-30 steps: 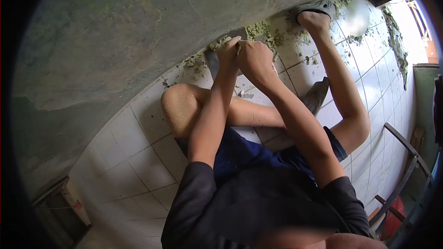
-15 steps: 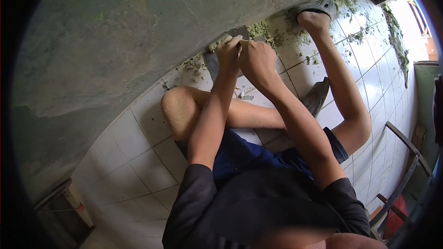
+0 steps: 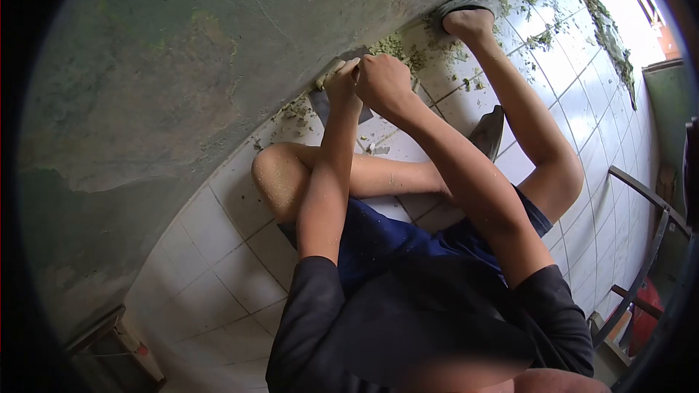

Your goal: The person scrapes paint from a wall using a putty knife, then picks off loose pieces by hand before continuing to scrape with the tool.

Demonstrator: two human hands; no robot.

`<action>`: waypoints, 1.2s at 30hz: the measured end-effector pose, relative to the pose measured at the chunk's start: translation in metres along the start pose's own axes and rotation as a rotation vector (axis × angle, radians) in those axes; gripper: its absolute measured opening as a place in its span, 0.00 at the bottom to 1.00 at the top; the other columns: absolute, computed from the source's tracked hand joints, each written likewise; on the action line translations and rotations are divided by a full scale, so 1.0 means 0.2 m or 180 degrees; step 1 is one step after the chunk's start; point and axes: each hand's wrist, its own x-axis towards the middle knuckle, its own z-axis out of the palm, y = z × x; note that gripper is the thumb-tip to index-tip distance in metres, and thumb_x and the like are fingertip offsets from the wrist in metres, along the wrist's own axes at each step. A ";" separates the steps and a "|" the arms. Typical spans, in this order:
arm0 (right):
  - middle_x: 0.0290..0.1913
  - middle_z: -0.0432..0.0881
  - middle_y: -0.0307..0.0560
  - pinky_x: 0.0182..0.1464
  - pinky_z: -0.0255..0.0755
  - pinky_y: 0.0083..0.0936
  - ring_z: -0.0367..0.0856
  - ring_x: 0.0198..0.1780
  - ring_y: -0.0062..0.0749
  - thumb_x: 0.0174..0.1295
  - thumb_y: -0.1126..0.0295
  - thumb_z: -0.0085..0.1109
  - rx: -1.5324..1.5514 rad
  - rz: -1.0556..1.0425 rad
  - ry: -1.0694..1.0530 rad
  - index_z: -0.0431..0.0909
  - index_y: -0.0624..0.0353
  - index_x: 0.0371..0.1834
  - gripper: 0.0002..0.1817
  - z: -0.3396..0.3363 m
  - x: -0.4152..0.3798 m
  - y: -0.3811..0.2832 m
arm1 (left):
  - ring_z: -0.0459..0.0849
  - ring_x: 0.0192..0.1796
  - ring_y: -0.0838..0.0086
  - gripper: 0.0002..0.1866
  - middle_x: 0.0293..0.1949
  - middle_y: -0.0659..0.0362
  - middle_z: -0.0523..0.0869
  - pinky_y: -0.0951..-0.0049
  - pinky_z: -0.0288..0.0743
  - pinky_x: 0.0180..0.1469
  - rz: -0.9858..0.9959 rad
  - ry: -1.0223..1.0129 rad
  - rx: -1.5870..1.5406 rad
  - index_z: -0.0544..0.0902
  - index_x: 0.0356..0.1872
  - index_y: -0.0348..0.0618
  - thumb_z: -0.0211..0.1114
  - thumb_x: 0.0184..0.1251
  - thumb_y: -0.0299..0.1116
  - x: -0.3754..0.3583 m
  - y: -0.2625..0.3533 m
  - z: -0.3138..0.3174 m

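Observation:
My left hand (image 3: pixel 341 86) and my right hand (image 3: pixel 385 86) are close together, low beside the wall. The fingers of both hands are curled closed, and whatever they grip is hidden behind the knuckles. A pale, lumpy edge shows at the far side of my left hand, too small to name. Under the hands lies a flat dark grey piece (image 3: pixel 319 107) on the floor. Greenish crumbs and flakes (image 3: pixel 392 46) are heaped just beyond my right hand, with more scattered bits (image 3: pixel 297 111) to the left of the grey piece.
The worn green-grey wall (image 3: pixel 145 87) rises along the left and top. White floor tiles (image 3: pixel 218 306) spread under my bent legs. Grey clogs (image 3: pixel 477 1) are on my feet. More flakes trail along a dark strip (image 3: pixel 615 47) at upper right. A dark frame (image 3: pixel 644 269) stands at right.
The view has shifted slightly, so the wall and floor sit a little differently. Both hands stay close together by the wall, a little further left in the picture.

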 end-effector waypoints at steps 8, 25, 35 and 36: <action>0.37 0.89 0.61 0.45 0.85 0.44 0.90 0.42 0.54 0.57 0.68 0.60 -0.0297 0.0020 -0.0122 0.88 0.62 0.34 0.10 0.09 0.09 -0.07 | 0.86 0.32 0.65 0.04 0.27 0.56 0.85 0.68 0.78 0.37 -0.0369 -0.0763 0.0830 0.83 0.28 0.45 0.68 0.62 0.29 -0.02 -0.03 -0.03; 0.36 0.89 0.62 0.45 0.85 0.44 0.90 0.42 0.55 0.59 0.69 0.58 0.0368 0.0659 0.0074 0.88 0.63 0.34 0.11 0.17 -0.07 0.02 | 0.78 0.29 0.80 0.09 0.23 0.66 0.78 0.73 0.71 0.31 -0.1247 -0.0038 -0.2414 0.80 0.25 0.39 0.69 0.65 0.25 -0.07 -0.02 0.04; 0.34 0.85 0.70 0.40 0.76 0.54 0.85 0.34 0.66 0.76 0.62 0.49 0.2486 0.1176 0.1596 0.64 0.62 0.77 0.29 0.55 -0.23 0.01 | 0.78 0.33 0.87 0.11 0.30 0.64 0.88 0.77 0.73 0.34 -0.1694 -0.0534 -0.2169 0.88 0.45 0.30 0.65 0.69 0.27 0.09 0.21 -0.05; 0.34 0.85 0.71 0.39 0.76 0.52 0.85 0.34 0.65 0.75 0.63 0.50 0.2693 0.1126 0.1717 0.63 0.61 0.77 0.29 0.55 -0.23 0.01 | 0.83 0.30 0.82 0.11 0.27 0.58 0.90 0.73 0.77 0.35 -0.1561 -0.0581 -0.1692 0.87 0.43 0.30 0.66 0.69 0.29 0.10 0.21 -0.06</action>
